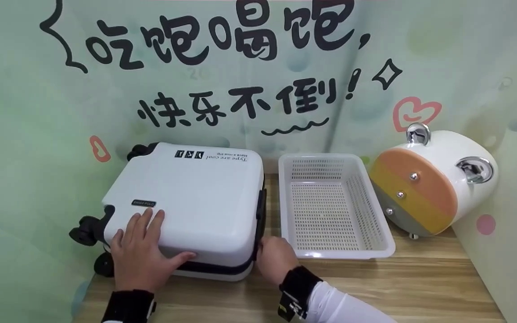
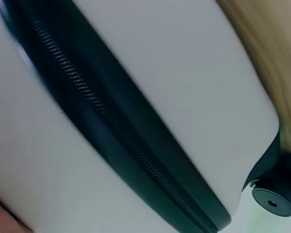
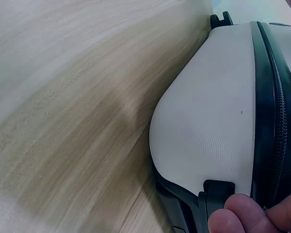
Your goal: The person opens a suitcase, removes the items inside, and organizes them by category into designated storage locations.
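A white hard-shell suitcase point(image 1: 195, 193) lies flat on the wooden table with its black wheels point(image 1: 85, 231) to the left. My left hand point(image 1: 142, 251) rests on its lid near the front edge, fingers spread and straight, thumb along the rim. At the front right corner, my right hand point(image 1: 277, 260) has its fingers curled at the black zipper band. The right wrist view shows thumb and fingertips point(image 3: 247, 213) pinched together at the zipper point(image 3: 281, 126), a small glint of the zipper pull between them. In the left wrist view the zipper teeth point(image 2: 87, 92) run closed along the side.
A white perforated plastic basket point(image 1: 382, 233) stands right of the suitcase. Beyond it, a white rounded drum-shaped object point(image 1: 469, 152) lies tilted, its face striped orange, yellow and grey, with chrome loops. A printed cloth backdrop point(image 1: 240, 134) closes off the back and sides of the table.
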A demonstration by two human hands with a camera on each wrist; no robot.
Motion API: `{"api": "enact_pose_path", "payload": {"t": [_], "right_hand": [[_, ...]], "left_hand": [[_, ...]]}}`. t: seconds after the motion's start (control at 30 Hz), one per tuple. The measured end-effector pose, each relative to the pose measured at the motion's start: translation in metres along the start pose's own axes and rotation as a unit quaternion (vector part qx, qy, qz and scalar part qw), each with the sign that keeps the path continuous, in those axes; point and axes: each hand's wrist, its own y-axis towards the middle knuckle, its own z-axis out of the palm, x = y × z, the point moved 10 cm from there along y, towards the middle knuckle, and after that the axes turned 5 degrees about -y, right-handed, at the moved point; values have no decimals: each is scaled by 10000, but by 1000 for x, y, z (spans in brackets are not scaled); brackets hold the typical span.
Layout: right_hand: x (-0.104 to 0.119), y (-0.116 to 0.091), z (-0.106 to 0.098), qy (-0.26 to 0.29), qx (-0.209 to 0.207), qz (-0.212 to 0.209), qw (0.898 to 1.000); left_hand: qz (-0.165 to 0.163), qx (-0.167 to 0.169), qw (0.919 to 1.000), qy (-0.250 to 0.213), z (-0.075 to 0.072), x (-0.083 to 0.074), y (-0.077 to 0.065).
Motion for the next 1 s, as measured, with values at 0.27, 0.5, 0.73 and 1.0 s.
{"api": "enact_pose_path", "payload": {"t": [0.27,0.5,0.73,1.0], "right_hand": [[-1,-3,1,-29,16,-37,10000],[-2,-3,0,-79,-89,-146,9998],[1,-7,-6,-220,-394,-376,9983],[-2,-7,-4,-190,-175,-150,9996]], "left_hand": [[-100,35,9999,133,5,-1,-2],[-252,-21,9995,200,8,-5,-5],[-225,-211,9992,263,6,-11,-4],[-362,-141,9988,288,8,-12,-4]]}}
